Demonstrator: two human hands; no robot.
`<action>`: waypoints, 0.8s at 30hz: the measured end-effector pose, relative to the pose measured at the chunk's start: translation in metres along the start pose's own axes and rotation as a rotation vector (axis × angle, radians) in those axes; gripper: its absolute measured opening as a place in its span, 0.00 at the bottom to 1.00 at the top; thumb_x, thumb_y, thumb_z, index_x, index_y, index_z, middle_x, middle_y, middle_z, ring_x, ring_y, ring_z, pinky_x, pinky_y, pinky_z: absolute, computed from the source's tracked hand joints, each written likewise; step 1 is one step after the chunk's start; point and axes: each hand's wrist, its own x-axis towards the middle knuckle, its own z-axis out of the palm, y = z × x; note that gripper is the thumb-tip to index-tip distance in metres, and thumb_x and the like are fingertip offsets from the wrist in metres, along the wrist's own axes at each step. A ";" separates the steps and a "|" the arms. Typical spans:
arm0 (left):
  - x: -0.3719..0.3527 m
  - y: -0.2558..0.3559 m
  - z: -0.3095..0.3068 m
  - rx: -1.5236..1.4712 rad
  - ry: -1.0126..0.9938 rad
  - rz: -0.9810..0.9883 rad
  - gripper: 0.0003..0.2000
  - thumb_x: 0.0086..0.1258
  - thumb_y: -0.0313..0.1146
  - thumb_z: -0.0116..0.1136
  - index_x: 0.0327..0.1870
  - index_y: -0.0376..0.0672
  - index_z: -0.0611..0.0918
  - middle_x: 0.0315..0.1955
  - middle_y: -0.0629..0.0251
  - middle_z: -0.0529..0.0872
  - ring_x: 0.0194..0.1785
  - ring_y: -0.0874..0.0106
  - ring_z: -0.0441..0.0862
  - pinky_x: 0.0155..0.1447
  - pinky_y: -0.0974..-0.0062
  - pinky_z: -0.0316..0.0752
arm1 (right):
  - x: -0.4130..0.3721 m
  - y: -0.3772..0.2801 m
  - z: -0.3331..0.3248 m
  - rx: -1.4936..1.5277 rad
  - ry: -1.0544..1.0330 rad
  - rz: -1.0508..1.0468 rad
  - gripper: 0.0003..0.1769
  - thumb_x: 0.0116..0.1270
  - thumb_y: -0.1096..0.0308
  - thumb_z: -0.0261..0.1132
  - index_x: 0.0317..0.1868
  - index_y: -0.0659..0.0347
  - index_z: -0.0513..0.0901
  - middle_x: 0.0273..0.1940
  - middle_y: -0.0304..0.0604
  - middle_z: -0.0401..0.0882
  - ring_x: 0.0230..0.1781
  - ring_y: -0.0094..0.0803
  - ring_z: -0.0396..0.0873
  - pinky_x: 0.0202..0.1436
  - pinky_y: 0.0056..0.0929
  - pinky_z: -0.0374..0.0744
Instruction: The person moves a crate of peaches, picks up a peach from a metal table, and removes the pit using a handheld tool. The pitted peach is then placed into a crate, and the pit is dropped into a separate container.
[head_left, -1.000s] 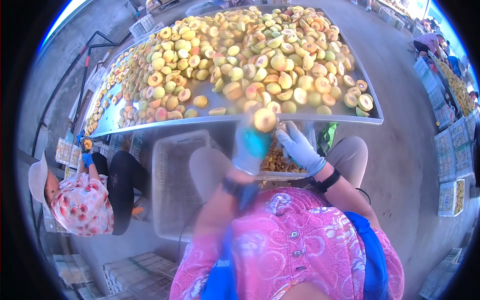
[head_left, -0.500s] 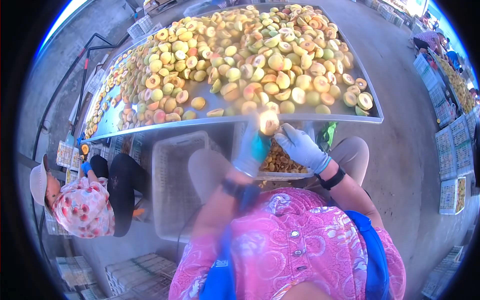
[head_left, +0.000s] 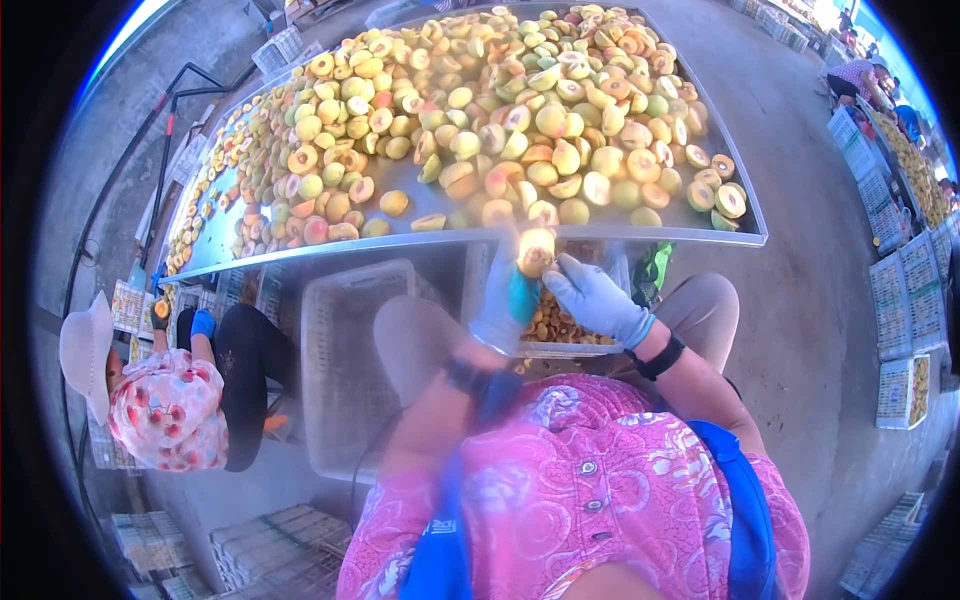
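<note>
the left hand (head_left: 505, 300) has its gloved fingers clamped round a blurred peach (head_left: 537, 251), just below the near rim of the tray (head_left: 410, 190). the right hand (head_left: 597, 298), at 4 o'clock of the fruit, touches it with curled fingertips; i cannot tell whether they grip anything. a crate (head_left: 560, 350) sits under both hands, and a basket (head_left: 345, 360) lies at 9 o'clock.

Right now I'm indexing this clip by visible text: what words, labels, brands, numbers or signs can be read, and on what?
Nothing reads in full.
White lettering on the blue apron strap: too blurred and cut off to read.
Left hand holding a peach half, right hand, metal table, white crate: no text visible.
</note>
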 end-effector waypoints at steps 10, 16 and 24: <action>-0.003 -0.008 -0.025 0.616 -0.071 0.146 0.29 0.78 0.56 0.41 0.61 0.35 0.72 0.44 0.64 0.82 0.45 0.78 0.78 0.53 0.80 0.76 | 0.000 0.010 0.009 -0.134 -0.012 -0.022 0.18 0.75 0.57 0.53 0.45 0.68 0.73 0.35 0.62 0.79 0.38 0.60 0.78 0.40 0.49 0.73; 0.007 -0.014 -0.036 0.267 0.048 -0.158 0.27 0.76 0.56 0.46 0.52 0.35 0.79 0.37 0.64 0.84 0.37 0.77 0.81 0.41 0.82 0.79 | -0.010 0.015 0.013 -0.112 -0.035 0.063 0.21 0.75 0.55 0.52 0.49 0.68 0.74 0.42 0.65 0.80 0.44 0.62 0.78 0.47 0.51 0.75; 0.021 -0.013 -0.041 0.413 0.008 -0.341 0.25 0.77 0.54 0.45 0.43 0.36 0.82 0.32 0.67 0.83 0.34 0.78 0.79 0.38 0.82 0.76 | -0.021 0.025 0.025 -0.064 0.049 0.142 0.24 0.76 0.53 0.51 0.52 0.68 0.74 0.43 0.64 0.81 0.46 0.59 0.79 0.51 0.47 0.75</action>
